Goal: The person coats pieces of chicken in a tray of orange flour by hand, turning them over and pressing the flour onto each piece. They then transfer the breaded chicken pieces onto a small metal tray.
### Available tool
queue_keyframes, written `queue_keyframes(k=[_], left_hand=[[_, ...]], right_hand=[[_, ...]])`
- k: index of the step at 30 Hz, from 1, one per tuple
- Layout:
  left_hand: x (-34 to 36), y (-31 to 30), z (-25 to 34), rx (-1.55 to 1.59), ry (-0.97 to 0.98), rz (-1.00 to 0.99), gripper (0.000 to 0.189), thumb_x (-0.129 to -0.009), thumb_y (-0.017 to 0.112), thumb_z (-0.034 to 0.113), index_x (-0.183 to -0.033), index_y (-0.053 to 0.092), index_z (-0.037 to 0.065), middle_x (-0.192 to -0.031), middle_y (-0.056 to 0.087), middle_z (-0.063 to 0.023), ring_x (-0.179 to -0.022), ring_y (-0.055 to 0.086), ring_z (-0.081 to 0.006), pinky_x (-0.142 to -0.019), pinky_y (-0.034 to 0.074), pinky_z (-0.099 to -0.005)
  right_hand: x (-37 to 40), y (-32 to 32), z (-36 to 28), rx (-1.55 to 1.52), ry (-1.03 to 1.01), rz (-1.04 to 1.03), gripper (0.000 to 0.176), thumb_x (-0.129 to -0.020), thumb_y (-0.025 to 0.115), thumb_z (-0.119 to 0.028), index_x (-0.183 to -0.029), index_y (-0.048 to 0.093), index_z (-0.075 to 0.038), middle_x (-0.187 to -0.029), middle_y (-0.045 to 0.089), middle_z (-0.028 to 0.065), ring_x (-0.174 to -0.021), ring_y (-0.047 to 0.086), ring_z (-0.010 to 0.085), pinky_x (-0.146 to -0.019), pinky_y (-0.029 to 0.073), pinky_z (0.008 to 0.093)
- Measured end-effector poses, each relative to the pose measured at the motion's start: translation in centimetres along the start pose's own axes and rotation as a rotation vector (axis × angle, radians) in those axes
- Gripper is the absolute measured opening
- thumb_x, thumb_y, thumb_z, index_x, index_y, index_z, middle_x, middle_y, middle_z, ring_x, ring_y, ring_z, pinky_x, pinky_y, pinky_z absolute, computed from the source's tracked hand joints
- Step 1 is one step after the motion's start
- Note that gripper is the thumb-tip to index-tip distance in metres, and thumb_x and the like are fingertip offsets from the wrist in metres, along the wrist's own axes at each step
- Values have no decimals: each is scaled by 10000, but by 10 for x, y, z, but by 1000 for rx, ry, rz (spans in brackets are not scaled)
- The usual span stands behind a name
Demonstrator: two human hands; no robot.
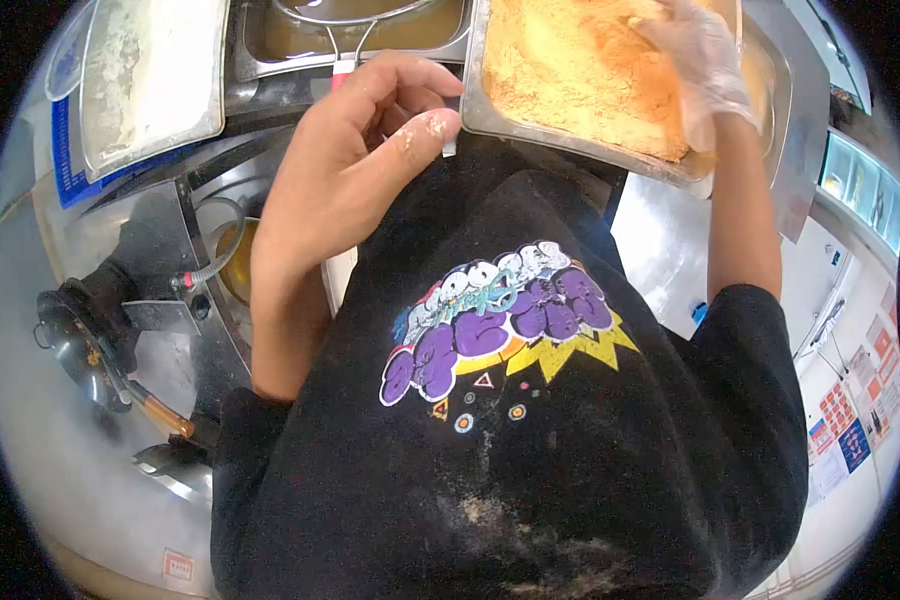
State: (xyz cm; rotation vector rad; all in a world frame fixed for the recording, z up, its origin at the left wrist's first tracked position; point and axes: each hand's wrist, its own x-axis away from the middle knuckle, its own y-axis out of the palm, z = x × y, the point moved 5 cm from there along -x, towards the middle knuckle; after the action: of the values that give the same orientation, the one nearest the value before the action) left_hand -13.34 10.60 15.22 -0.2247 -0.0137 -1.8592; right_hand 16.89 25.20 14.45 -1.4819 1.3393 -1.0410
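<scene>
My right hand point(705, 60), in a clear plastic glove, reaches into a metal tray point(580, 148) of orange-yellow breading flour point(570, 80). Its fingers stretch leftward at the flour's surface, slightly blurred by motion. My left hand point(370, 150) is bare, with pale flour stuck on the thumb. It hovers at the tray's left edge, fingers loosely curled and the thumb apart from them, nothing between. Just behind it shows the pink-red handle point(343, 70) of a wire strainer point(355, 12), which rests over a metal pan point(255, 45) of brownish liquid.
A tray of white flour point(160, 80) stands at the upper left above a blue crate point(67, 160). Lower left, a dark wok point(90, 360) with a wooden-handled utensil point(165, 412) sits by a steel counter. Steel surface point(665, 240) lies below the orange flour tray.
</scene>
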Motion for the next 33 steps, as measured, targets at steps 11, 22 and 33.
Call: queue_keyframes(k=[11,22,33], left_hand=[[0,33,70,283,576,-579,333,-842,757,175,-1077,729,-59,-919,731,-136,-824,649,-194,-669,450,-286],[11,21,22,68,67,-306,227,-968,682,121,-1174,699,28,-959,669,5,-823,558,-45,-725,423,-219],[34,-7,4,110,-46,-87,217,-1017,654,141,-1200,660,25,-1014,710,-33,-953,637,-81,-847,501,-259]], right_hand=[[-14,4,27,72,50,250,300,-772,794,-310,-958,793,-76,-896,764,170,-862,739,313,-793,571,394],[-37,9,27,-32,129,108,371,-844,719,-404,-1107,779,-148,-1000,768,159,-957,732,315,-852,563,407],[-95,-48,-52,21,-130,102,518,-820,701,-445,-1244,744,-151,-1161,760,115,-1063,705,263,-1013,494,383]])
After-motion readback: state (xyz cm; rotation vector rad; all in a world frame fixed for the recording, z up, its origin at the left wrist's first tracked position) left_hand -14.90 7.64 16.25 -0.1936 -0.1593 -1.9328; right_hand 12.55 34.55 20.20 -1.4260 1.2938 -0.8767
